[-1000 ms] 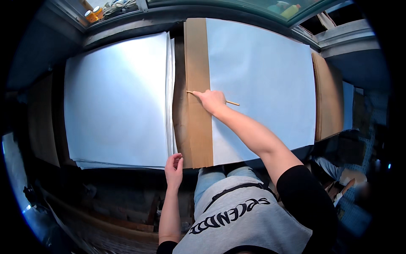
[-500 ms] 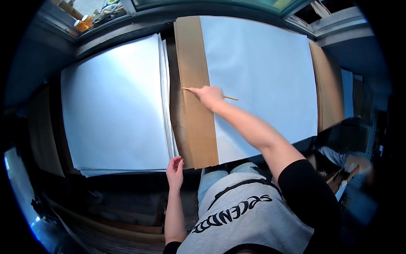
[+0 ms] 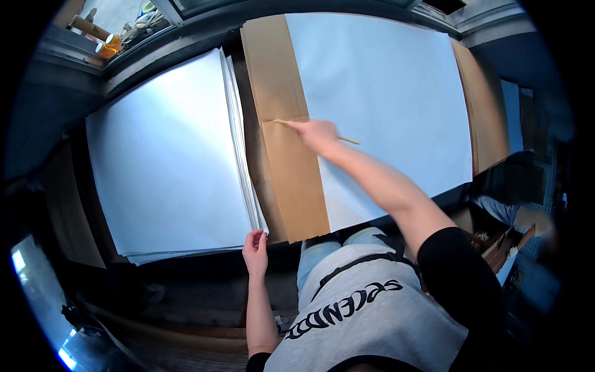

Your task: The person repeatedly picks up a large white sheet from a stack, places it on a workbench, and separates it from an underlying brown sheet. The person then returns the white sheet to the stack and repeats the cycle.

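Observation:
My right hand (image 3: 317, 134) is closed around a thin wooden stick (image 3: 349, 140), reaching over a large white sheet (image 3: 390, 111). The stick's far tip lies over the brown sheets (image 3: 297, 180), close to their left edge. Those brown sheets show as a strip along the white sheet's left side. My left hand (image 3: 255, 248) pinches the near right corner of a stack of large white sheets (image 3: 167, 161) on the left. Several loose edges fan out along that stack's right side.
A dark gap (image 3: 251, 118) separates the two stacks. More brown sheets (image 3: 489, 111) stick out at the right. Orange-and-white containers (image 3: 113, 42) stand by the window frame at the far left. At the lower right, another person's sleeve (image 3: 496, 211) shows near brown scraps.
The whole view has tilted a little. The stick's tip sits slightly farther in from the brown sheets' left edge. My left hand stays at the white stack's corner.

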{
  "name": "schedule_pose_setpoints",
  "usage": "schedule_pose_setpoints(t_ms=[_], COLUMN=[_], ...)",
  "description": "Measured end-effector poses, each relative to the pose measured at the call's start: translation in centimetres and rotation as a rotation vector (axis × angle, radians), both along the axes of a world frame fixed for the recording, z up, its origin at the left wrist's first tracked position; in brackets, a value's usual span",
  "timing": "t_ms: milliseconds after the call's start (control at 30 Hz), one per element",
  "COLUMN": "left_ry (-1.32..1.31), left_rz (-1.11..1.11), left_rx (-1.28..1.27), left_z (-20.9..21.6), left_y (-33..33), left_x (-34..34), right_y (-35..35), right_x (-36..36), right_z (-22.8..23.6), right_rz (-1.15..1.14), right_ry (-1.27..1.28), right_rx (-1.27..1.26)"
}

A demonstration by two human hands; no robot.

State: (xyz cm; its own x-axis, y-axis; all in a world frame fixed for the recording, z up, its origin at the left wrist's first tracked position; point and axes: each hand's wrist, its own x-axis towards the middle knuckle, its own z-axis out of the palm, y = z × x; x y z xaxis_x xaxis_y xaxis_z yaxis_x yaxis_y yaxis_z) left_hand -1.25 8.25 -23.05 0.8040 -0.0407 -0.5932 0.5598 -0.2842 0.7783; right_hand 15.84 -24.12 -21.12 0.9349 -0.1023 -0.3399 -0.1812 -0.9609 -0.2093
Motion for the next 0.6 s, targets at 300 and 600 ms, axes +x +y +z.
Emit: schedule_pose_setpoints(t_ms=[300,600], left_ry=[0.149,0.282], left_rz=[0.138,0.169], left_rx=[0.065,0.107], left_z=[0.0,1.1], left_y=[1.3,3.2], left_x=[-1.1,-2.1], right_y=[-1.2,-7.3], right_x=[0.5,-4.3], right_z=[2.3,2.8], right_rz=[-0.03,-0.247], right_ry=[-0.076,0.178], right_rx=[0.072,-0.027])
